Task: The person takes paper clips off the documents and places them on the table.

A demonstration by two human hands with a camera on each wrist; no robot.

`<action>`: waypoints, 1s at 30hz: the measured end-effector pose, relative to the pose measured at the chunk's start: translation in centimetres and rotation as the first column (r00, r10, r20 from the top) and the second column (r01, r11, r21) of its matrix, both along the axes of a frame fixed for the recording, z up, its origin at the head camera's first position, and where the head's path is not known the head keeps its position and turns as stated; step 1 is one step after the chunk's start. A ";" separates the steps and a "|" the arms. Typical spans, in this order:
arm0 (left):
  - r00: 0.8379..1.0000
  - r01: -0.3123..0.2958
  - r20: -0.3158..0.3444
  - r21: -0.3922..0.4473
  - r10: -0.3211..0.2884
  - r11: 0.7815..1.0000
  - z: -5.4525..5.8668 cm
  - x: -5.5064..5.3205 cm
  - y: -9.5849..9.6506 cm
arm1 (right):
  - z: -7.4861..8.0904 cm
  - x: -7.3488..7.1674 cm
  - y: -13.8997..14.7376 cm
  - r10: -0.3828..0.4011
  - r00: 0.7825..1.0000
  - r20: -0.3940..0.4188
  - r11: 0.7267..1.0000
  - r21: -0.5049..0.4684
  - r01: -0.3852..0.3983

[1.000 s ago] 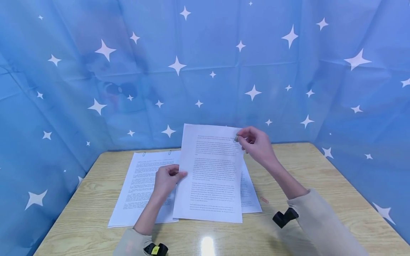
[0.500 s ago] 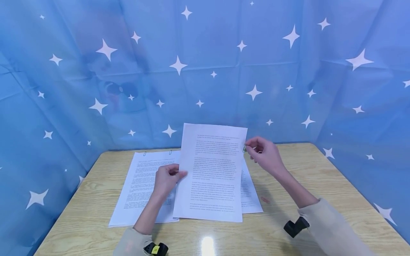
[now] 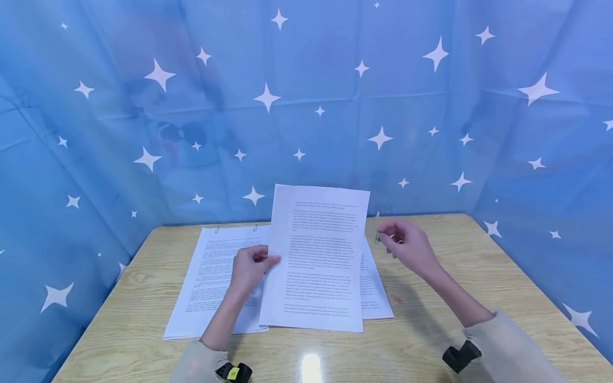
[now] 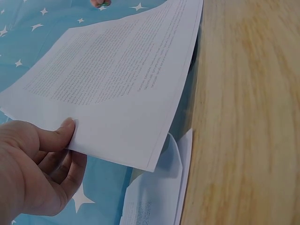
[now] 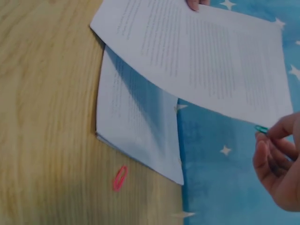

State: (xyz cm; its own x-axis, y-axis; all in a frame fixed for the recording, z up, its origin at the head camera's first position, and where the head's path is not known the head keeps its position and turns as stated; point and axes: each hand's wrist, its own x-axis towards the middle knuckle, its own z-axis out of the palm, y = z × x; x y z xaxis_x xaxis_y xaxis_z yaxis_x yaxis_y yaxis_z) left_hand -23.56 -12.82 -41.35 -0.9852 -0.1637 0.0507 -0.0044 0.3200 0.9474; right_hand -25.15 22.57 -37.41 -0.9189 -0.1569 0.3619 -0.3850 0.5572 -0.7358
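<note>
My left hand (image 3: 250,270) pinches the left edge of a printed paper (image 3: 316,260), raised and tilted up in front of me; whether it is one sheet or more I cannot tell. To its right, my right hand (image 3: 408,247) holds a small green paper clip (image 5: 261,129) between thumb and fingertips. The clip is apart from the paper's edge in the head view. Below the raised paper, another printed stack (image 3: 375,290) lies on the table, mostly covered.
On the left of the wooden table (image 3: 479,266) lies a printed stack (image 3: 206,282) with green paper clips (image 3: 255,228) along its top edge. A pinkish-red paper clip (image 5: 120,178) rests right of the covered stack. Behind hangs a blue curtain (image 3: 325,149) with white stars.
My right hand has drawn away from the paper's top right corner, moving right and down with the green paper clip. The left hand and paper stay in place.
</note>
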 end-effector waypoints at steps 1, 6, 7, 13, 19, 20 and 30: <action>1.000 -0.001 0.000 0.001 0.001 1.000 0.0 0.0 0.0 | -0.1 0.1 0.2 -0.003 1.000 0.002 1.000 0.004 0.003; 1.000 -0.002 -0.001 0.003 0.002 1.000 0.0 0.0 0.0 | -0.8 0.8 1.1 -0.016 1.000 0.015 0.999 0.034 0.015; 1.000 -0.002 0.001 0.003 0.002 1.000 0.0 0.0 0.0 | -1.0 0.9 1.3 -0.019 1.000 0.018 0.999 0.040 0.018; 1.000 -0.002 0.005 0.013 0.002 1.000 0.1 0.0 -0.1 | -1.8 1.4 2.4 -0.029 0.999 0.043 0.997 0.068 0.026; 1.000 -0.004 0.008 0.011 0.004 1.000 0.0 0.0 -0.1 | -2.4 1.7 3.1 -0.007 0.999 0.043 0.997 0.082 0.004; 1.000 -0.004 0.008 0.009 0.004 1.000 0.0 0.0 -0.1 | -2.5 1.8 3.2 0.000 0.999 0.048 0.996 0.088 -0.004; 1.000 -0.005 0.011 0.000 0.005 1.000 -0.2 -0.2 -0.2 | -3.7 2.4 4.5 0.101 0.991 0.088 0.977 0.182 -0.116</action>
State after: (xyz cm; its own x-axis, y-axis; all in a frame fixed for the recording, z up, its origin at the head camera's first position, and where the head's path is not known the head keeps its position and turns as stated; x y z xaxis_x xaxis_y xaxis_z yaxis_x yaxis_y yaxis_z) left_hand -23.74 -13.06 -41.53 -0.9849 -0.1682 0.0402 -0.0161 0.3203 0.9472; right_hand -22.77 27.08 -41.13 -0.9169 -0.3151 0.2449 -0.3962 0.6450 -0.6534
